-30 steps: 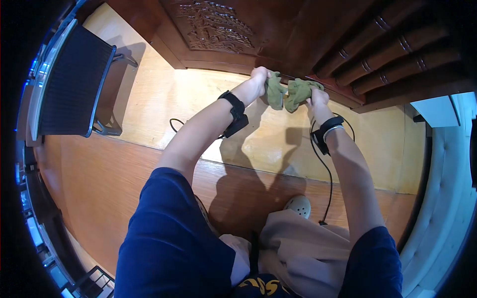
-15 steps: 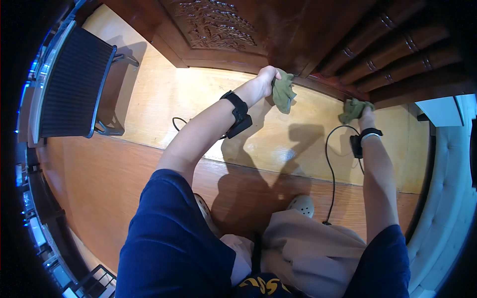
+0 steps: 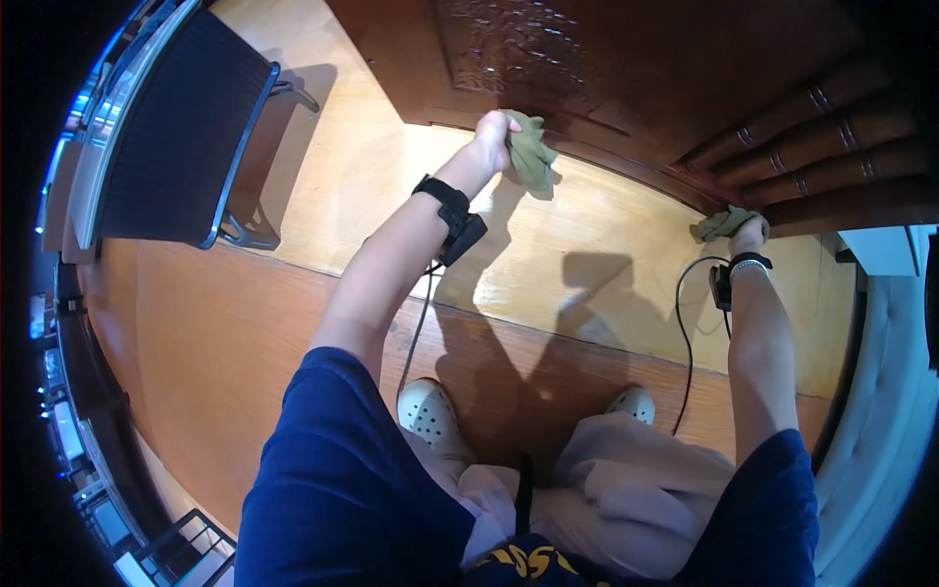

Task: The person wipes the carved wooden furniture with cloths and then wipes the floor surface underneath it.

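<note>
Grasped only at one end by the left hand, one green cloth thus droops loosely near wooden furniture; at right, the right hand seemingly clutches a second cloth, bunched for firmer hold.

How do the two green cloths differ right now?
The left cloth drapes in a longer fold, while the right cloth looks bunched and low. The left cloth shows larger in this view; the right cloth shows smaller. The left cloth is near the carved panel, the right cloth near the ringed bars.

Both are green, and each has one of the person's hands on it.
</note>
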`<state>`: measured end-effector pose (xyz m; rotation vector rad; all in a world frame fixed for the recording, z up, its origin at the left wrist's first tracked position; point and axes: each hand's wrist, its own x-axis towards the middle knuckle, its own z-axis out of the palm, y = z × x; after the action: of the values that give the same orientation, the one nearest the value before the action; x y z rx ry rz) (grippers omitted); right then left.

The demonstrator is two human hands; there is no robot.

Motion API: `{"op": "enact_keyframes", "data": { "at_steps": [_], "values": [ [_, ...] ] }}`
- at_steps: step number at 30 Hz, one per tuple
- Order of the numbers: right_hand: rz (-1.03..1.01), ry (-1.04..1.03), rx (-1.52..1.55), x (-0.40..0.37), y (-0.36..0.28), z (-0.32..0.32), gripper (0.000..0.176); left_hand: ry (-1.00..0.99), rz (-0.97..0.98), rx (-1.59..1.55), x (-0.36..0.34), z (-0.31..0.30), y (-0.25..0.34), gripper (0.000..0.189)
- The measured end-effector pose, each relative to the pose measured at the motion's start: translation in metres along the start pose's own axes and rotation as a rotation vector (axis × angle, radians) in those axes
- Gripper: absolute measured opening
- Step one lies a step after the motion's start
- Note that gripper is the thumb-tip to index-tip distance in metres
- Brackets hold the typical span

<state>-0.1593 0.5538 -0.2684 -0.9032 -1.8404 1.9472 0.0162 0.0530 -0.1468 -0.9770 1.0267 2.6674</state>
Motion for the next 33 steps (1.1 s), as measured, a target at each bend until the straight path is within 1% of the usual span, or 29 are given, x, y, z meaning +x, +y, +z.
{"op": "enact_keyframes", "data": {
  "at_steps": [2,3,4,5,6,7,8,10,11,12,13,14,15,16,18,19,21,23,24,25,26,28,29,30,31,32,33],
  "values": [
    [0.147,-0.181,0.252,-0.028,0.006,0.022,0.027,0.013,-0.004,-0.062,-0.005,-0.014,0.023,0.045],
    [0.231,-0.220,0.234,-0.106,-0.027,0.037,0.029,-0.006,0.044,-0.073,-0.002,-0.025,0.031,0.046],
    [0.228,-0.228,0.228,-0.086,-0.005,0.045,0.029,0.004,0.078,-0.110,-0.001,-0.034,0.041,0.047],
    [0.298,-0.304,0.180,-0.042,0.036,0.053,0.031,0.003,0.119,-0.125,0.000,-0.042,0.050,0.048],
    [0.374,-0.377,0.127,-0.018,0.059,0.058,0.034,0.006,0.155,-0.140,0.001,-0.050,0.059,0.049],
    [0.443,-0.415,0.150,-0.042,0.058,0.071,0.037,-0.018,0.135,-0.162,0.001,-0.060,0.071,0.049],
    [0.511,-0.453,0.173,-0.080,0.053,0.091,0.041,0.035,0.189,-0.202,-0.006,-0.066,0.079,0.049],
    [0.502,-0.464,0.140,-0.128,0.039,0.125,0.041,0.123,0.201,-0.191,-0.028,-0.075,0.093,0.051],
    [0.497,-0.469,0.112,-0.152,0.033,0.140,0.043,0.122,0.201,-0.195,-0.028,-0.087,0.099,0.051],
    [0.495,-0.469,0.110,-0.183,0.031,0.155,0.043,0.134,0.277,-0.198,-0.024,-0.102,0.107,0.051],
    [0.481,-0.403,0.100,-0.218,0.029,0.171,0.043,0.147,0.353,-0.200,-0.019,-0.114,0.114,0.051],
    [0.468,-0.336,0.090,-0.247,0.029,0.185,0.043,0.148,0.352,-0.201,-0.017,-0.124,0.121,0.051],
    [0.456,-0.269,0.079,-0.259,0.030,0.194,0.044,0.191,0.372,-0.264,-0.015,-0.133,0.127,0.050],
    [0.513,-0.348,0.096,-0.253,0.050,0.208,0.036,0.238,0.392,-0.325,-0.013,-0.139,0.131,0.048],
    [0.560,-0.407,0.073,-0.320,0.012,0.217,0.031,0.279,0.416,-0.346,-0.008,-0.148,0.135,0.047],
    [0.616,-0.493,0.136,-0.323,0.023,0.231,0.032,0.274,0.435,-0.361,-0.004,-0.152,0.135,0.044],
    [0.704,-0.632,0.227,-0.343,0.026,0.251,0.034,0.267,0.456,-0.376,-0.002,-0.153,0.136,0.042],
    [0.747,-0.717,0.281,-0.391,-0.013,0.258,0.036,0.193,0.430,-0.358,-0.003,-0.140,0.133,0.041],
    [0.756,-0.744,0.310,-0.406,-0.028,0.257,0.037,0.191,0.436,-0.357,-0.004,-0.131,0.132,0.041],
    [0.789,-0.804,0.338,-0.401,-0.020,0.266,0.036,0.176,0.417,-0.347,-0.006,-0.119,0.129,0.041],
    [0.785,-0.808,0.345,-0.410,-0.034,0.263,0.036,0.158,0.398,-0.336,-0.015,-0.101,0.127,0.041],
    [0.632,-0.789,0.338,-0.425,-0.062,0.256,0.034,0.172,0.439,-0.319,-0.026,-0.074,0.120,0.041],
    [0.640,-0.791,0.328,-0.424,-0.072,0.253,0.030,0.190,0.443,-0.338,-0.027,-0.065,0.122,0.041],
    [0.629,-0.804,0.341,-0.421,-0.081,0.246,0.030,0.207,0.451,-0.356,-0.029,-0.057,0.124,0.040],
    [0.379,-0.845,0.237,-0.423,-0.097,0.233,0.027,0.217,0.486,-0.351,-0.042,-0.043,0.125,0.041],
    [0.127,-0.872,0.135,-0.423,-0.108,0.223,0.025,0.207,0.505,-0.351,-0.040,-0.036,0.130,0.041],
    [-0.072,-0.882,0.141,-0.414,-0.116,0.216,0.023,0.214,0.712,-0.310,-0.036,-0.032,0.133,0.044]
  ]
}}
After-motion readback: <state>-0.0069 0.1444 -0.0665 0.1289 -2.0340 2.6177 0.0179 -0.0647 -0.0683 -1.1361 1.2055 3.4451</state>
